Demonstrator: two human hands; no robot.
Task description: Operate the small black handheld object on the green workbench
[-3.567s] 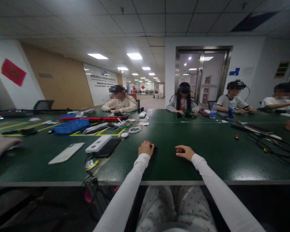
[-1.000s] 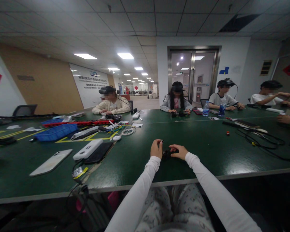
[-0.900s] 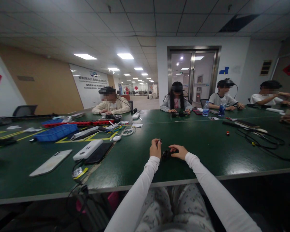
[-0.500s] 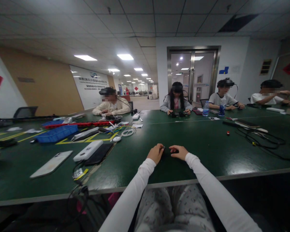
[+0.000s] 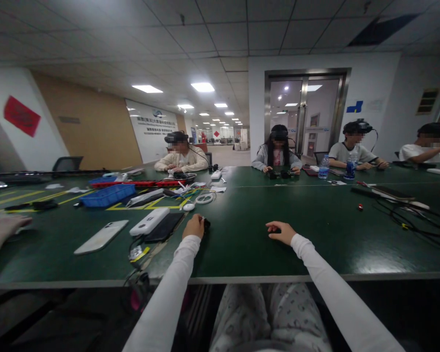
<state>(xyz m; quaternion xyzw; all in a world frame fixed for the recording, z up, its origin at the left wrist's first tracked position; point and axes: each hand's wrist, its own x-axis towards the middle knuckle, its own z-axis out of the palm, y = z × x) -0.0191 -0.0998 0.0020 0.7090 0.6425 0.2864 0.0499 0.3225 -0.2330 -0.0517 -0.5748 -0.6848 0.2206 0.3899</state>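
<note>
My left hand point(image 5: 193, 226) is closed around a small black object point(image 5: 207, 225) low over the green table point(image 5: 242, 210). Its kind is too small and too hidden to make out. A black flat pad or notebook point(image 5: 165, 228) lies just left of that hand, partly under a white power-bank-like box point(image 5: 149, 221). My right hand point(image 5: 281, 232) hovers low at the table's middle, its fingers apart and slightly curled, with nothing in them.
A white phone point(image 5: 101, 237) lies at left. Behind it are a blue tray point(image 5: 108, 195), a coiled white cable point(image 5: 204, 199) and loose wires. Black cables point(image 5: 407, 215) and a small red item point(image 5: 360, 207) lie right. Another person's hand point(image 5: 7, 227) reaches in from far left; several people sit opposite.
My left hand has moved left with the small black object, away from my right hand. My right hand stays near its place, fingers more extended. The camera view has turned slightly left.
</note>
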